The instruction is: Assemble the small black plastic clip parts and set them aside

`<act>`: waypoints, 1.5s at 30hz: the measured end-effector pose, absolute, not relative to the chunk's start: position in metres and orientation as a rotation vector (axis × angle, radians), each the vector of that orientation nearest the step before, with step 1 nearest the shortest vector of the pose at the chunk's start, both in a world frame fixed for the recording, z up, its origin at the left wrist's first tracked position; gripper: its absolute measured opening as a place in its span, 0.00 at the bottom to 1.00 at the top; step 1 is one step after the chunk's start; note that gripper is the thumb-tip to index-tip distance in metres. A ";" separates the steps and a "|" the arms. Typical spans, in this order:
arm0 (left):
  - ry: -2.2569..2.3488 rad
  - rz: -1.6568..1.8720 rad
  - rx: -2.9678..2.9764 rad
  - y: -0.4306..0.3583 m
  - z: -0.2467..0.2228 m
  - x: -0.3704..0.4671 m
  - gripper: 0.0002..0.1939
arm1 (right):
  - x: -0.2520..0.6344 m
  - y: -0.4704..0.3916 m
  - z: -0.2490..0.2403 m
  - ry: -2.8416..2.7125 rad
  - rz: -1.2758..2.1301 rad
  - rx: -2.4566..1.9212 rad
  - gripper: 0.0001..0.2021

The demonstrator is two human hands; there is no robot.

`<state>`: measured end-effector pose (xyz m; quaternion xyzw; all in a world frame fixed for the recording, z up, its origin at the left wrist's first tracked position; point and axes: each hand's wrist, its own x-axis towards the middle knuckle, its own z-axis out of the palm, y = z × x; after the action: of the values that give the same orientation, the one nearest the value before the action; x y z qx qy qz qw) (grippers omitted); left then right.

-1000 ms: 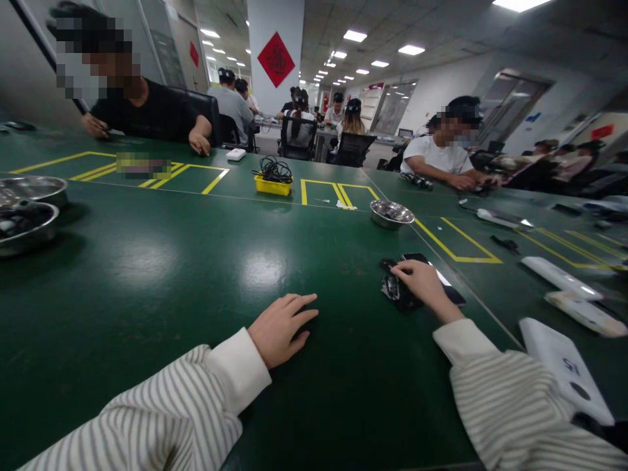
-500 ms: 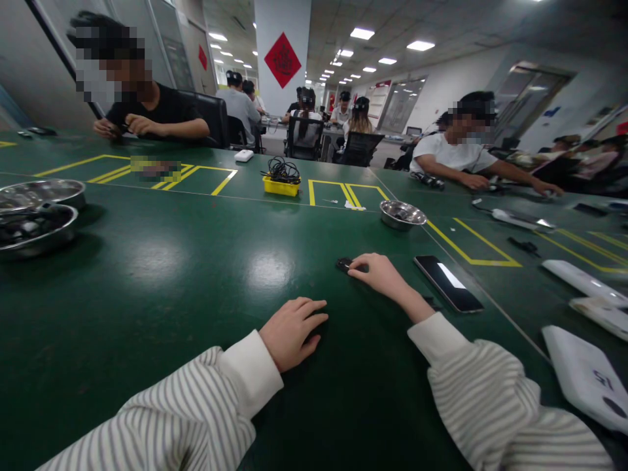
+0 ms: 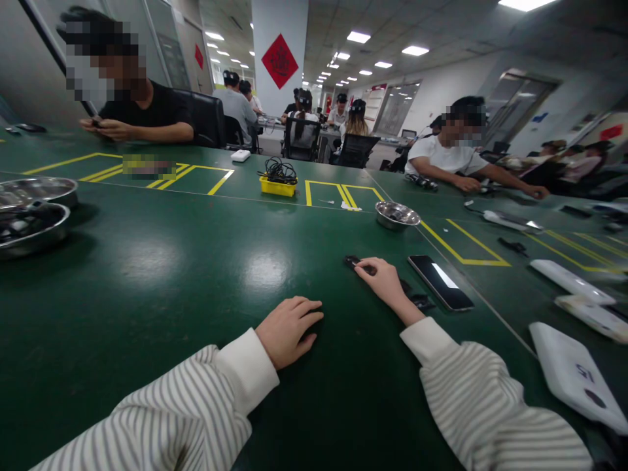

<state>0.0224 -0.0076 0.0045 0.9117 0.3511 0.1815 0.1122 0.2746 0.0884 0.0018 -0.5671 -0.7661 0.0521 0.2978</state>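
My right hand [image 3: 383, 280] pinches a small black object [image 3: 351, 261] at the table surface; it is too small and too covered by the fingers to name. More small black pieces [image 3: 420, 301] lie partly hidden behind that hand and wrist. Just right of them is a phone [image 3: 440, 282] with a white patch on its dark screen. My left hand [image 3: 288, 331] rests palm down on the green table [image 3: 206, 294], fingers spread, holding nothing.
Metal bowls with dark items [image 3: 36, 229] stand at the left; a smaller metal bowl [image 3: 397, 215] is ahead. Farther back, a yellow box [image 3: 278, 186] holds black cables. White devices [image 3: 576, 373] line the right side. Two co-workers sit across the table.
My right hand has moved slightly right with the black object, closer to the other black pieces, more of which now show. The left hand stays flat. The whole view has shifted a little.
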 end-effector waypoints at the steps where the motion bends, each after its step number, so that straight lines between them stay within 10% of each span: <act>1: 1.029 0.530 2.676 -0.007 0.004 0.023 0.18 | 0.280 0.089 0.002 -2.027 0.132 -1.522 0.09; 45: 1.113 0.960 2.282 0.016 0.007 0.000 0.18 | 0.185 0.006 0.008 -2.091 0.696 -1.223 0.18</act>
<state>-0.0005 0.0163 0.0071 0.8217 0.4005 0.3456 0.2120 0.1851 0.0059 0.0075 -0.4619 -0.7899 0.2630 0.3059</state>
